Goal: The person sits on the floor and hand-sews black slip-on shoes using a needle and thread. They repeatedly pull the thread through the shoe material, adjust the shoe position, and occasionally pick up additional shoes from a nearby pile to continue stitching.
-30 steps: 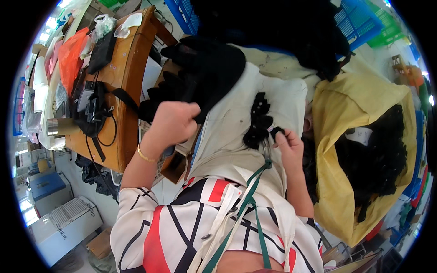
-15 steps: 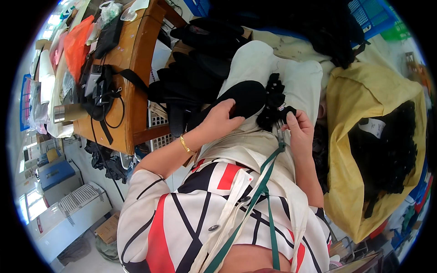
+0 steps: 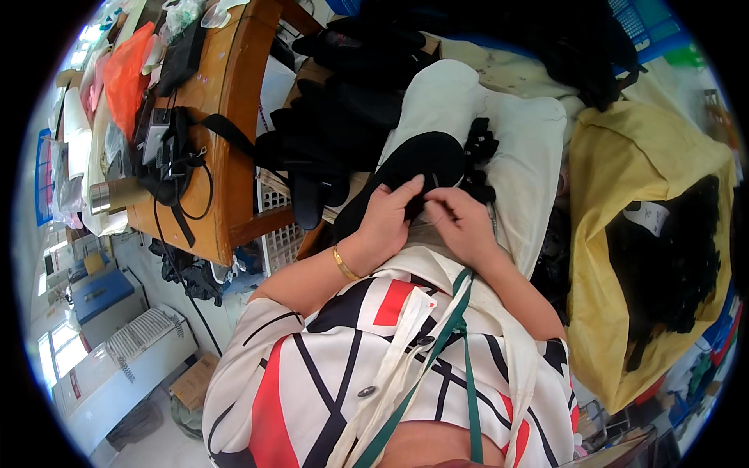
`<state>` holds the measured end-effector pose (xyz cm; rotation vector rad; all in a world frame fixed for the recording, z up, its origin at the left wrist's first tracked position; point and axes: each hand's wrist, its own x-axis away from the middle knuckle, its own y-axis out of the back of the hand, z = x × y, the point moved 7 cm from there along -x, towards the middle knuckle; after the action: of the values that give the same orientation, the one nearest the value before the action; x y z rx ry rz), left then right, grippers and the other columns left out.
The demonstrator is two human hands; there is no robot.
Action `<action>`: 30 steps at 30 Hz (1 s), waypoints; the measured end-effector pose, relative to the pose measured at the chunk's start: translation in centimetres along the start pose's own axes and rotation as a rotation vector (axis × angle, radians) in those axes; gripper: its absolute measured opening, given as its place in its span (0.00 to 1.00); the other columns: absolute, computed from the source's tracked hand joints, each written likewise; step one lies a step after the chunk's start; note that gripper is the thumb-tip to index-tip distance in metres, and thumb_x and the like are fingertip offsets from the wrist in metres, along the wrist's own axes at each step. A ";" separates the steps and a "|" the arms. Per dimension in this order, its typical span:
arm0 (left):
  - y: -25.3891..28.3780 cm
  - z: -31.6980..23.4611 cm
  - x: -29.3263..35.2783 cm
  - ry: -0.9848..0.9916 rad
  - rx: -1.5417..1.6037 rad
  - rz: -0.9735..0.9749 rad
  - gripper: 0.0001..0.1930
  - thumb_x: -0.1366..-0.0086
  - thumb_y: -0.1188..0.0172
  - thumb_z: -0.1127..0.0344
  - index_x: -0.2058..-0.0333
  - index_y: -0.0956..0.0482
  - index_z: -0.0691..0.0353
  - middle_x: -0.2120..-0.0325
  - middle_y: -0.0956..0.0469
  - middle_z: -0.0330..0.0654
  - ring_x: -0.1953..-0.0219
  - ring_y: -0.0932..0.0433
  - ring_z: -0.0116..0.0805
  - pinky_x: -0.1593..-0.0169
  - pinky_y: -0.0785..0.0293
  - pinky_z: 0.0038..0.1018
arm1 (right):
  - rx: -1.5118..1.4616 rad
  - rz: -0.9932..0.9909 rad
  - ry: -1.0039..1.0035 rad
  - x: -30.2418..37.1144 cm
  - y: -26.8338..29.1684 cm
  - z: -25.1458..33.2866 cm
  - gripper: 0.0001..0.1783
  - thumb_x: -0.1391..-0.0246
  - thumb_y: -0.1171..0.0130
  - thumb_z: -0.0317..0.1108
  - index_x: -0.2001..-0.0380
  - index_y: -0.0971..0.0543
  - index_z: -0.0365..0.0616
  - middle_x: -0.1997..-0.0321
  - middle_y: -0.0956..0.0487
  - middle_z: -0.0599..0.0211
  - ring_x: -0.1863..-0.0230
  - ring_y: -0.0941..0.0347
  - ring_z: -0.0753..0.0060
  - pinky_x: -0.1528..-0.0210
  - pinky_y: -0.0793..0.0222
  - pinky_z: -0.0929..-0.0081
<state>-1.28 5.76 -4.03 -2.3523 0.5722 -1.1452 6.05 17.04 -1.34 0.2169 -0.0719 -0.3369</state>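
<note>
A black, rounded cloth shoe (image 3: 425,156) rests across my lap, its toe end pointing away and to the right. My left hand (image 3: 388,218) grips its near side, thumb pressed on top. Close beside that thumb, my right hand (image 3: 460,222) has its thumb and fingers pinched together at the shoe's edge; whatever they hold is too small or hidden to make out. Several black bow-like trims (image 3: 479,144) lie in a row on the pale apron (image 3: 519,156), just right of the shoe.
Black shoes (image 3: 312,148) are heaped to my left, beside a wooden table (image 3: 226,117) with a black strap and cables. At right stands a yellow cloth bag (image 3: 597,257) holding black pieces. Blue crates (image 3: 644,31) stand at the back.
My right hand has left the black trims and moved left to the shoe, meeting my left hand. The shoe has shifted slightly to the right.
</note>
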 end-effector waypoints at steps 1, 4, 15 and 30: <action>0.1 0.0 0.1 0.014 0.028 -0.024 0.11 0.32 0.42 0.70 0.52 0.22 0.61 0.56 0.19 0.40 0.53 0.21 0.31 0.45 0.26 0.29 | -0.041 -0.026 -0.050 0.1 0.5 -0.2 0.12 0.40 0.41 0.28 0.54 0.23 0.42 0.68 0.20 0.64 0.71 0.26 0.79 0.65 0.30 0.80; 0.1 -0.2 0.5 0.040 0.087 -0.066 0.11 0.32 0.43 0.70 0.52 0.22 0.60 0.55 0.19 0.39 0.52 0.21 0.31 0.44 0.26 0.28 | -0.204 -0.084 -0.182 0.2 1.4 -0.7 0.11 0.39 0.43 0.29 0.53 0.24 0.40 0.69 0.20 0.66 0.70 0.24 0.81 0.64 0.28 0.81; -0.4 -0.5 0.4 -0.014 0.083 -0.048 0.11 0.34 0.39 0.68 0.53 0.22 0.59 0.56 0.19 0.37 0.52 0.22 0.29 0.45 0.28 0.28 | -0.236 0.000 -0.366 -0.9 0.7 -0.8 0.07 0.37 0.43 0.31 0.61 0.25 0.37 0.75 0.23 0.71 0.74 0.27 0.85 0.71 0.32 0.82; -0.5 0.6 -0.8 0.094 -0.102 -0.042 0.27 0.39 0.31 0.64 0.46 0.31 0.67 0.51 0.24 0.41 0.47 0.29 0.31 0.39 0.37 0.30 | -0.605 -0.133 -0.455 1.4 4.5 -2.0 0.09 0.35 0.44 0.32 0.57 0.21 0.40 0.74 0.22 0.72 0.74 0.26 0.81 0.71 0.30 0.82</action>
<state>-1.16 6.73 -4.53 -2.4163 0.6306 -1.2793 9.06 21.14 -2.20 -0.4604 -0.3987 -0.5196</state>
